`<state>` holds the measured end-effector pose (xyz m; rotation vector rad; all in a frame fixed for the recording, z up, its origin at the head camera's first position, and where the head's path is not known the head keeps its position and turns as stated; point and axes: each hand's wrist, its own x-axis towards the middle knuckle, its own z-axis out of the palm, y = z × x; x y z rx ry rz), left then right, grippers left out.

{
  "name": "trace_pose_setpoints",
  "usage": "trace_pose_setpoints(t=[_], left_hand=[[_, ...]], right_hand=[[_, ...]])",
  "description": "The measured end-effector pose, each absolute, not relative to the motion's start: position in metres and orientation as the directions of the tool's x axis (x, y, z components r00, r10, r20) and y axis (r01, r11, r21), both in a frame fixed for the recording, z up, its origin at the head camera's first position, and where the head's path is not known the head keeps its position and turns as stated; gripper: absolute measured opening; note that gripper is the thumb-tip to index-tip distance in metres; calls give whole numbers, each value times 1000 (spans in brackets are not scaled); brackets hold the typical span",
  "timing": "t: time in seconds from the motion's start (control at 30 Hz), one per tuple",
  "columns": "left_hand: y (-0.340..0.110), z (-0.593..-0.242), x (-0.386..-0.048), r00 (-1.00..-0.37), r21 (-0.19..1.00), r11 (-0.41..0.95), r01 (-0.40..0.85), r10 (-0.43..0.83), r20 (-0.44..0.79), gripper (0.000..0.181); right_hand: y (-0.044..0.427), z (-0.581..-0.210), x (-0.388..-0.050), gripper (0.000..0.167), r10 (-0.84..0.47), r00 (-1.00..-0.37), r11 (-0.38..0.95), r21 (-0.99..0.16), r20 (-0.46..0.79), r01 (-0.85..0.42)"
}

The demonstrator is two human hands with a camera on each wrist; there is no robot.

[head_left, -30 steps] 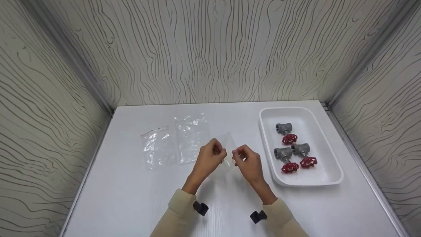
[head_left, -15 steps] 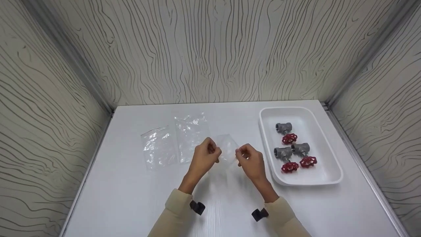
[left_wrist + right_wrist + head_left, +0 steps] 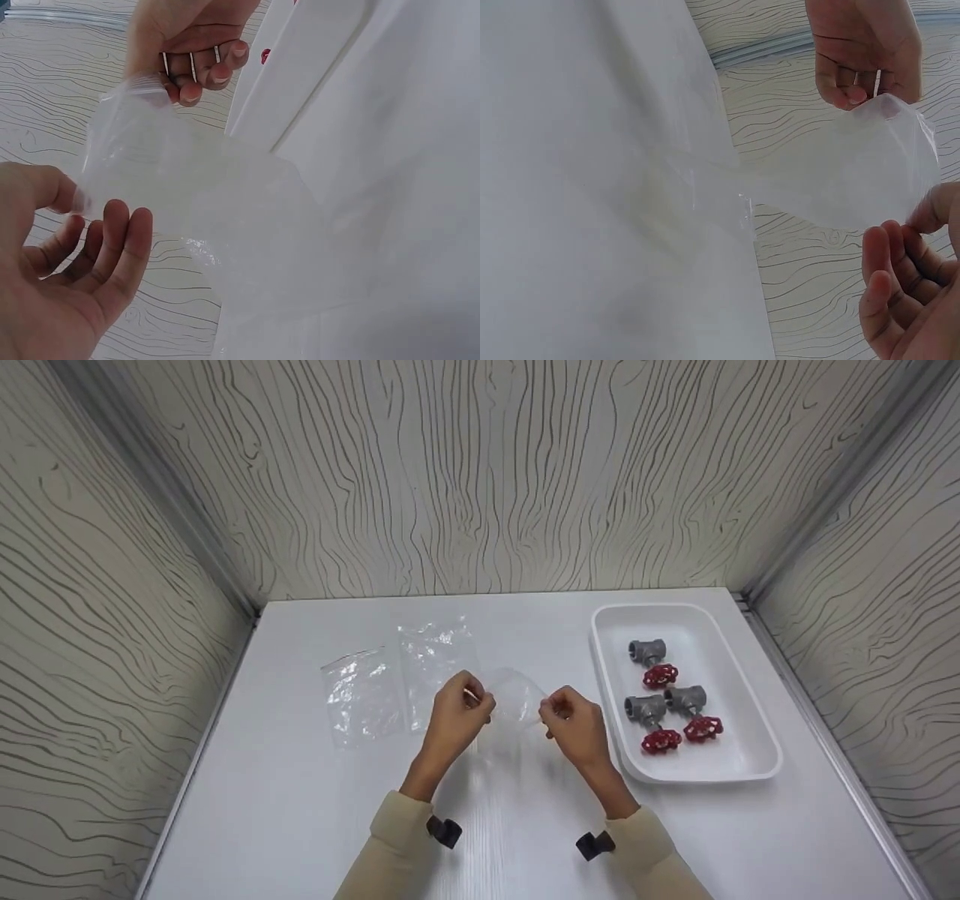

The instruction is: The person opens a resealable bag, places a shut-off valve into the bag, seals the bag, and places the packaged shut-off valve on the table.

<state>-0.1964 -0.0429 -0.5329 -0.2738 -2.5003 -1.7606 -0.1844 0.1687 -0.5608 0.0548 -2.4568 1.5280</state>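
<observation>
Left hand (image 3: pixel 459 712): thumb and nearest finger closed to a pinch on the edge of a clear plastic bag (image 3: pixel 516 699); its other fingers (image 3: pixel 135 244) loosely bent, set slightly apart, clear of the film. Right hand (image 3: pixel 577 725): thumb and fingertips likewise brought together on the opposite side of the same bag's upper edge; remaining fingers (image 3: pixel 880 289) bent inward. Bag: one, transparent, thin, spanning the space between the two hands, its film creased and slack beneath the grips; whether its mouth is parted cannot be told. Sleeves: two, beige, each with a small black device (image 3: pixel 446 832) at the inner wrist. Further clear bags, two, lying flat on the white counter (image 3: pixel 277 825) to the left of the held one: a nearer, slightly tilted bag (image 3: pixel 365 705) at far left, and a second bag (image 3: pixel 431 656) just beside it, partly behind the left hand. Tray (image 3: pixel 686 770): one, white, rounded corners, at the right of the counter, near the right hand. Contents of tray: three grey metal valves with red handwheels, namely an upper valve (image 3: pixel 649 652), a lower-left valve (image 3: pixel 646 709) and a lower-right valve (image 3: pixel 688 700), the lower two side by side. Surround: pale panels (image 3: pixel 480 472) with dark wood-grain lines.
</observation>
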Motion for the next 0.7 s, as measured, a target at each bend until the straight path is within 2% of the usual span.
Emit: trace_pose_setpoints(t=[0.17, 0.33, 0.53, 0.7], left_hand=[[-44, -535, -196, -961, 910, 320, 264, 163, 222, 12], [-46, -535, -194, -931, 839, 415, 351, 247, 267, 23], [-48, -538, -193, -907, 768, 498, 403, 331, 261, 17], [-51, -540, -192, -882, 696, 569, 439, 421, 212, 22]], right_hand=[[168, -558, -184, 11, 83, -975, 441, -885, 208, -152], [168, -557, -184, 12, 49, -975, 440, -880, 219, -176], [169, -560, -185, 12, 31, -974, 443, -877, 223, -187], [170, -561, -186, 13, 20, -978, 424, -887, 209, -181]])
